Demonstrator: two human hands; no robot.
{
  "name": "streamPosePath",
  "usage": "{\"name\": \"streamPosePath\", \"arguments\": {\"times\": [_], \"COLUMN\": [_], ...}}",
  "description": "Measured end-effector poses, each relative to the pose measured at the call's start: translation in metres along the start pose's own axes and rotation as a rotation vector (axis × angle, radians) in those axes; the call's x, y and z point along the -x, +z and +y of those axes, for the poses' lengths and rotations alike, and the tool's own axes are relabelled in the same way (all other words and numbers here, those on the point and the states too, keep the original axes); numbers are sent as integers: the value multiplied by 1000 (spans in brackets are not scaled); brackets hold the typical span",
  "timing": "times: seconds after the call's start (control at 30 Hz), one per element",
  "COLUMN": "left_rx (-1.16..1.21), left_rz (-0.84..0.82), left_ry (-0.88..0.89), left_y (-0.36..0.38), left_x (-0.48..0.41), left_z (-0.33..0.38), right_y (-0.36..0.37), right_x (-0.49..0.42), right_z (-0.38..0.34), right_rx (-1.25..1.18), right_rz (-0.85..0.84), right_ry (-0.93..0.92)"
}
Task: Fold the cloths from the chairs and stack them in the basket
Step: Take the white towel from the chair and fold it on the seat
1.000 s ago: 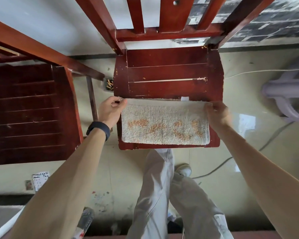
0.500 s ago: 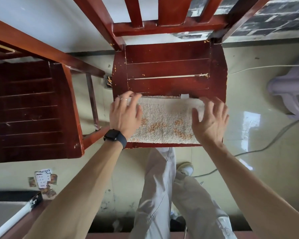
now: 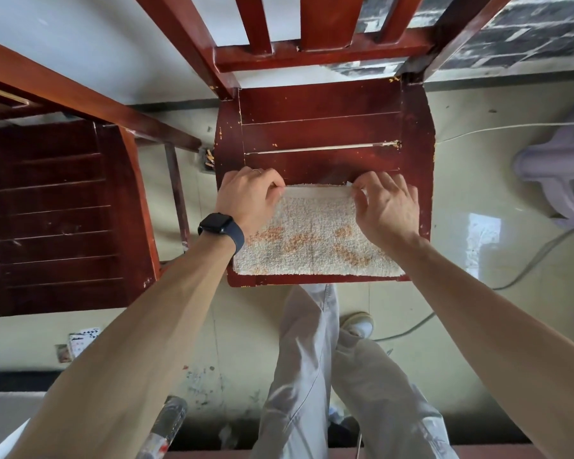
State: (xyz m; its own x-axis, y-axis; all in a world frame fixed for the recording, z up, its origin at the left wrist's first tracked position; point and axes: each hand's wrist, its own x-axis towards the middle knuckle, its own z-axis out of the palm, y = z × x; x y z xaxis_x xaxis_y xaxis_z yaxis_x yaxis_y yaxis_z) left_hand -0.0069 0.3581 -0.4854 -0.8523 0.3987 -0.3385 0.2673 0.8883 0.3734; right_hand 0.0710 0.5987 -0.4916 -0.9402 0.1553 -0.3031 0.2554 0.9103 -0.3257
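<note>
A white terry cloth [image 3: 315, 240] with orange marks lies folded on the front half of the red wooden chair seat [image 3: 322, 127]. My left hand [image 3: 246, 197], with a black watch on the wrist, curls its fingers over the cloth's far left corner. My right hand [image 3: 386, 207] pinches the far right corner of the same edge. Both hands rest on the cloth and hide its far corners. No basket is in view.
A second red chair [image 3: 57, 213] stands close on the left. A pale purple plastic stool [image 3: 557, 173] is on the right, with cables [image 3: 527, 266] along the glossy floor. My legs stand just in front of the chair. A plastic bottle [image 3: 166, 422] lies at lower left.
My hands went from holding the cloth's side ends, to lying flat on it, to gripping its far edge. The cloth is narrower now than one second ago.
</note>
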Motion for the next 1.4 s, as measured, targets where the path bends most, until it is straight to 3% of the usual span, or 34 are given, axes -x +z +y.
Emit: {"name": "streamPosePath", "arguments": {"times": [0.33, 0.53, 0.63, 0.77, 0.87, 1.07, 1.33, 1.4], "left_rx": [-82, -125, -35, -138, -193, -223, -520, -544], "left_rz": [-39, 265, 219, 110, 108, 62, -116, -134], "left_ry": [-13, -27, -90, -249, -254, -76, 509, 571], "left_y": [6, 38, 69, 93, 104, 92, 29, 24], "left_x": [-13, 33, 68, 70, 60, 48, -72, -87], "left_z": [1, 24, 47, 43, 25, 8, 62, 88], "right_y": [7, 22, 42, 60, 66, 63, 47, 44], "right_x": [-12, 30, 60, 58, 50, 62, 137, 146], "right_z": [-5, -11, -19, -7, 22, 34, 30, 21], "right_rx": [1, 14, 20, 86, 156, 161, 71, 36], "right_rz": [45, 239, 138, 25, 18, 31, -98, -107], "right_ry": [99, 27, -75, -82, -146, -39, 267, 297]}}
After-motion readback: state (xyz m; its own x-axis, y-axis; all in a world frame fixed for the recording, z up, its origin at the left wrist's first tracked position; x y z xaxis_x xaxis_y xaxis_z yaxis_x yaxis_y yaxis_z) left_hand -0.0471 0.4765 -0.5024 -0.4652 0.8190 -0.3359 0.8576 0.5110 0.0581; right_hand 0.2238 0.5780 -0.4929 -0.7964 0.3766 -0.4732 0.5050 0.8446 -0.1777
